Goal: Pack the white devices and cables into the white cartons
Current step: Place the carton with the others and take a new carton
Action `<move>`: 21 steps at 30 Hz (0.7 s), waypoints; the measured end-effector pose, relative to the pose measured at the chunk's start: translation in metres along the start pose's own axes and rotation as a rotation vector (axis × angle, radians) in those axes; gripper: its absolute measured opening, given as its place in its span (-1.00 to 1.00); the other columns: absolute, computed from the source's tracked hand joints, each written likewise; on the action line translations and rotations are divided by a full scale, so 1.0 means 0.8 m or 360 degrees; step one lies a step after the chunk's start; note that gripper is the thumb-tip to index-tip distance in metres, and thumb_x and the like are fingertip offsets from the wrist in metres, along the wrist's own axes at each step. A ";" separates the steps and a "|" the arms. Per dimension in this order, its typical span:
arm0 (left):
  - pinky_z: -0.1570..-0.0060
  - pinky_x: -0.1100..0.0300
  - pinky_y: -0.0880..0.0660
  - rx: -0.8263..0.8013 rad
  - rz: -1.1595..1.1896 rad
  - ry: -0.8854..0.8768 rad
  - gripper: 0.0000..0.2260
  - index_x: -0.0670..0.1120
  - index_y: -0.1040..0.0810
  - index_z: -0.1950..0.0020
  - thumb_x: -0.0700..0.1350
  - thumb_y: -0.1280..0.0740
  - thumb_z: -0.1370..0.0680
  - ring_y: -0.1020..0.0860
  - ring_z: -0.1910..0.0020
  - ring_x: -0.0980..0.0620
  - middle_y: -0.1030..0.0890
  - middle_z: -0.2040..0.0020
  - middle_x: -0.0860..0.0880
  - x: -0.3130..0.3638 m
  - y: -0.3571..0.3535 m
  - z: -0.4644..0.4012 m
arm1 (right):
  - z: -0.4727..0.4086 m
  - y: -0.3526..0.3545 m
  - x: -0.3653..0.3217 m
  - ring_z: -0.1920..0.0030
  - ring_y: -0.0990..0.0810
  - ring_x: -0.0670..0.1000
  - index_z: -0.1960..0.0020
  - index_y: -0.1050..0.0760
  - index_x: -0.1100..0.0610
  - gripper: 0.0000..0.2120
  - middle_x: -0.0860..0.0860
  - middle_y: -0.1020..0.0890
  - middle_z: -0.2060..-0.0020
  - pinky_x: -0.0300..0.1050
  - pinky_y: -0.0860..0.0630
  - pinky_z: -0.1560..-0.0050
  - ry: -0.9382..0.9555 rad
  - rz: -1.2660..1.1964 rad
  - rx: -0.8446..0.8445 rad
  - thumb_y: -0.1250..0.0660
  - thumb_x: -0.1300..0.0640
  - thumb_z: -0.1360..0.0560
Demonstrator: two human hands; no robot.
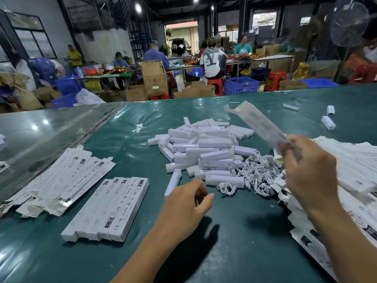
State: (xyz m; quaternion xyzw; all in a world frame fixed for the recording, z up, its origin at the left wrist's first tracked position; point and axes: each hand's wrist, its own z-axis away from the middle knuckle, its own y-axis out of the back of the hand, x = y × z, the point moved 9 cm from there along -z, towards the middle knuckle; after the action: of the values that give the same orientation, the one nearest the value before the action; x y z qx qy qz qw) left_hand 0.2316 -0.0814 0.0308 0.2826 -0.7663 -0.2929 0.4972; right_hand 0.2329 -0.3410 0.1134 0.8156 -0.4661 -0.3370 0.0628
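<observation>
right hand (pixel 310 172) grips blurred flat carton (pixel 259 124), raised over device pile (pixel 204 148) | left hand (pixel 186 207) loosely curled, holding nothing, just near of pile | cables (pixel 257 172) right of pile, partly hidden by right hand

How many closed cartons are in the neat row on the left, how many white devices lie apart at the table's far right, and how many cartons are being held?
closed cartons in the neat row: 5
white devices apart at the far right: 3
held carton, gripped by the right hand: 1
Total: 9
</observation>
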 end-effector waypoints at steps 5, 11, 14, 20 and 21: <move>-0.12 0.23 -0.52 -0.0005 0.0959 0.0024 -0.58 0.08 -0.48 -0.29 0.20 -0.39 -0.49 -0.60 -0.16 0.10 -0.64 -0.15 0.14 0.021 -0.004 0.002 | 0.067 -0.088 -0.072 0.42 -0.44 -0.17 0.17 -0.58 0.03 -0.75 -0.04 -0.59 0.38 -0.25 -0.39 0.39 -0.0207 -0.0783 -0.0753 -0.33 -0.08 -0.60; -0.10 -0.04 -0.62 0.0056 0.1457 0.0255 -0.65 -0.03 -0.61 -0.21 0.05 -0.51 -0.47 -0.68 -0.09 -0.11 -0.71 -0.09 -0.09 0.008 0.006 0.004 | 0.129 -0.141 -0.110 -0.01 -0.66 0.02 -0.21 -0.56 -0.04 -0.84 -0.02 -0.71 0.01 0.06 -0.57 -0.12 -0.0225 -0.0985 -0.1351 -0.29 0.08 -0.65; 0.15 0.28 -0.58 0.0189 0.1204 0.0227 -0.73 -0.04 -0.62 -0.09 -0.03 -0.57 -0.46 -0.70 0.08 0.03 -0.73 0.07 -0.01 0.006 0.021 0.003 | 0.131 -0.140 -0.116 0.12 -0.62 -0.02 -0.21 -0.54 -0.04 -0.81 -0.06 -0.69 0.08 0.04 -0.56 0.01 0.0079 -0.0661 -0.1336 -0.28 -0.02 -0.63; 0.23 0.19 -0.59 0.0352 0.0732 0.0184 -0.86 0.19 -0.53 0.02 0.01 -0.34 -0.45 -0.66 0.24 0.11 -0.69 0.17 0.10 0.003 0.044 0.003 | 0.104 -0.105 -0.113 0.25 -0.59 -0.09 -0.03 -0.52 -0.09 -0.81 -0.15 -0.64 0.23 -0.14 -0.53 0.21 0.0151 -0.0673 -0.0896 -0.28 -0.17 -0.53; 0.25 0.12 -0.60 0.0302 0.0705 0.0162 -0.84 0.22 -0.52 0.00 0.02 -0.32 -0.45 -0.66 0.29 0.07 -0.68 0.19 0.07 0.005 0.045 0.002 | 0.092 -0.091 -0.105 0.25 -0.61 -0.11 -0.04 -0.51 -0.12 -0.83 -0.16 -0.65 0.21 -0.25 -0.52 0.24 0.0065 -0.0793 -0.0726 -0.29 -0.17 -0.53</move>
State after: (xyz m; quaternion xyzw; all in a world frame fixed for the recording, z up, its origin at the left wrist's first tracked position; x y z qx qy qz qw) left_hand 0.2234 -0.0603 0.0587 0.1675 -0.8076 -0.0889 0.5584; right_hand 0.2122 -0.2174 0.0682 0.8760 -0.1636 -0.4211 0.1687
